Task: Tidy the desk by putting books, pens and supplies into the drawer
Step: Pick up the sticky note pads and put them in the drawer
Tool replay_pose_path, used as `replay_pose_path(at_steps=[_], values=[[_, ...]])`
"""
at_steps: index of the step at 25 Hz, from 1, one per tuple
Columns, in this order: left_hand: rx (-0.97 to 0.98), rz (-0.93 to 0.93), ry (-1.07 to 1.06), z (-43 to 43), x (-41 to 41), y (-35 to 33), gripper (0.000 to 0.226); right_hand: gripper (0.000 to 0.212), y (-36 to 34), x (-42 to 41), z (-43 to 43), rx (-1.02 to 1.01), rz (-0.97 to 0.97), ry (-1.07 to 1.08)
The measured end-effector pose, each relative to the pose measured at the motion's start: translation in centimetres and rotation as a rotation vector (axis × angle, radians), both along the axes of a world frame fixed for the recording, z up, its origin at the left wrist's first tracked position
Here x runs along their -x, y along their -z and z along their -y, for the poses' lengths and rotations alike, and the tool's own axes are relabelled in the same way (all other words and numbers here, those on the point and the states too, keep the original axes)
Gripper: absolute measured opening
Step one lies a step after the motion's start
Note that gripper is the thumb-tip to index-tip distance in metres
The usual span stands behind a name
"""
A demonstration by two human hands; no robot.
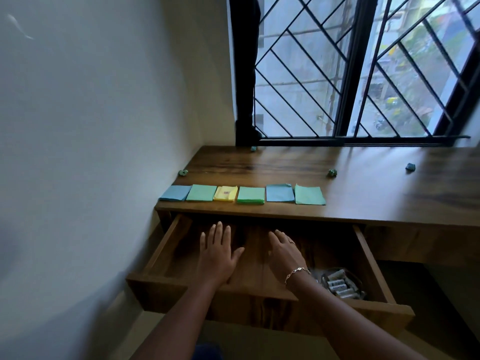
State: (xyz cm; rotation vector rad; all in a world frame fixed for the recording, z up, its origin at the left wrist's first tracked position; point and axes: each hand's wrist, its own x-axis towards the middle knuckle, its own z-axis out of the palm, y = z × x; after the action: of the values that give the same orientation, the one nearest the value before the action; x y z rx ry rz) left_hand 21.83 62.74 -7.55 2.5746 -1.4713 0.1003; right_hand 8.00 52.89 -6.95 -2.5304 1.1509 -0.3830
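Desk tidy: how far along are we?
Done: drawer pulled open; a clear bag of small items sits in its right front corner. In hand: nothing; left hand and right hand hover open over the drawer floor. Left: six paper pads and four crumpled paper balls on the desk.

Open drawer (161, 287) under desk (376, 198) front, window (363, 74) behind.
Note pads (250, 194) in a row along desk front; left hand (217, 252), right hand (284, 253) side by side in drawer; battery bag (337, 283) in right near corner.
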Motion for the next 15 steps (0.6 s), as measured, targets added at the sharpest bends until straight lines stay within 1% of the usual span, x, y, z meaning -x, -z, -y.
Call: replay_pose_path(at_steps=[5,9,15], values=[[-0.046,0.02,0.068,4.1,-2.5,0.1,0.066,0.05,0.1,-2.0,4.2,-0.027,-0.026,0.035],[-0.036,0.007,0.14,7.8,-5.1,0.1,0.066,0.047,-0.2,-4.5,7.4,-0.047,0.0,0.058],[0.027,-0.093,0.25,13.9,-7.9,-0.5,0.058,0.038,0.1,-5.5,14.4,-0.103,0.045,0.255]])
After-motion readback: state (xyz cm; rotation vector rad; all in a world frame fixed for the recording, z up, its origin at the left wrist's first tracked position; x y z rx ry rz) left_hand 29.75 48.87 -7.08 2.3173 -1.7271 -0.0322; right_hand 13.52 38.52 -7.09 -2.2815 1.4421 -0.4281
